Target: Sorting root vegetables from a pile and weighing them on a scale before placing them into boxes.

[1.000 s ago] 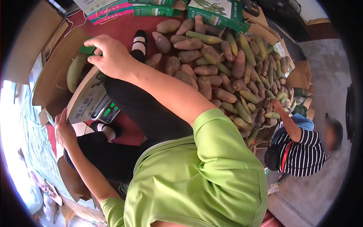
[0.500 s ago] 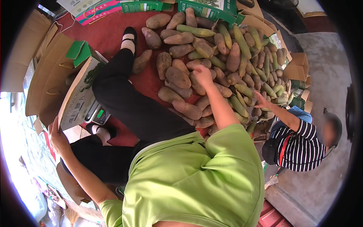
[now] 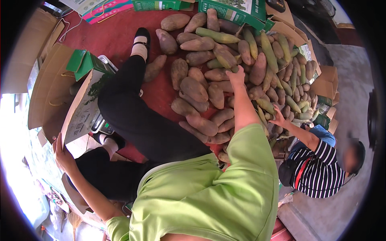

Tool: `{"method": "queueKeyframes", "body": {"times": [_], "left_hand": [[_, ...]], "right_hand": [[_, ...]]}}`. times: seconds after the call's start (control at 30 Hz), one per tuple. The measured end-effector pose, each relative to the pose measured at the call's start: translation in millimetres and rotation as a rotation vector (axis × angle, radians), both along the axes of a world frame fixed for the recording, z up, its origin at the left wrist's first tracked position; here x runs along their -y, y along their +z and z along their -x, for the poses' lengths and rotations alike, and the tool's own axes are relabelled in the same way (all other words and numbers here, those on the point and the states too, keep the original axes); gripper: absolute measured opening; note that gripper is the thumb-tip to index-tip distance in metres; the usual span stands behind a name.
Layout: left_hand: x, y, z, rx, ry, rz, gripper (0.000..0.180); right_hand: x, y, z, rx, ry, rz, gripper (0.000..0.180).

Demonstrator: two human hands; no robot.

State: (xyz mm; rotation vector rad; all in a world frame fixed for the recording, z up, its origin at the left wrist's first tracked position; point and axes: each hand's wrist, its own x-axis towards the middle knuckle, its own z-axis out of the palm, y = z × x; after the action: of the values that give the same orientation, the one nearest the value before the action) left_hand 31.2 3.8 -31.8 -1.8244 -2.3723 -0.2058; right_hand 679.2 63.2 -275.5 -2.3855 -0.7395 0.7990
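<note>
My left hand [image 3: 64, 156] is closed on the lower edge of a cardboard box flap [image 3: 82, 108] at the left. That open carton [image 3: 46, 92] rests beside a digital scale [image 3: 103, 126] with a small green display. Over the pile, my right hand [image 3: 237, 75] has its fingers curled round the near end of a soil-covered radish [image 3: 224, 55], which still lies among the others. Brown, muddy radishes [image 3: 194, 89] and greener ones [image 3: 268, 50] surround it. The inside of the carton is mostly hidden by its flaps.
My outstretched leg [image 3: 132, 100] lies between carton and pile. At the right, a person in a striped shirt [image 3: 319, 170] reaches a hand [image 3: 278, 116] into the radishes. Green boxes [image 3: 233, 12] and open cartons [image 3: 325, 82] border the pile on a red floor covering [image 3: 100, 38].
My right hand has moved right across the pile, from one brown radish to the end of another. My left hand stays on the flap. The view has shifted slightly.
</note>
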Motion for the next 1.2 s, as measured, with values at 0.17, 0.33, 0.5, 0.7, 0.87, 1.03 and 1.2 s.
{"method": "queueKeyframes", "body": {"times": [0.17, 0.33, 0.5, 0.7, 0.87, 1.03, 1.2], "left_hand": [[-1.6, 0.0, -3.9, -0.004, -0.033, -0.025, 0.041], [-6.0, -2.2, -7.5, 0.034, 0.022, 0.024, 0.036], [-4.2, -0.9, -4.6, -0.007, 0.005, -0.024, 0.041], [-5.7, 1.6, -7.8, -0.011, -0.039, -0.029, 0.044], [-6.3, 6.2, -18.1, -0.093, 0.004, -0.029, 0.041], [-9.1, 16.2, -28.0, 0.004, 0.045, -0.034, 0.043], [-11.3, 19.3, -27.9, -0.023, 0.075, 0.001, 0.038]], "right_hand": [[-35.9, -6.6, -13.1, 0.084, 0.023, 0.028, 0.088], [-52.2, -21.8, -24.2, 0.015, 0.052, 0.044, 0.088], [-44.3, -9.3, 11.3, 0.108, 0.077, 0.209, 0.084], [-32.3, -24.9, 23.2, 0.183, 0.057, 0.139, 0.087], [-41.1, -48.0, 26.3, 0.174, -0.017, 0.138, 0.083], [-42.7, -56.2, 23.7, -0.310, -0.181, 0.061, 0.068], [-7.3, -0.7, 48.2, -0.912, -0.401, 0.014, 0.057]]}}
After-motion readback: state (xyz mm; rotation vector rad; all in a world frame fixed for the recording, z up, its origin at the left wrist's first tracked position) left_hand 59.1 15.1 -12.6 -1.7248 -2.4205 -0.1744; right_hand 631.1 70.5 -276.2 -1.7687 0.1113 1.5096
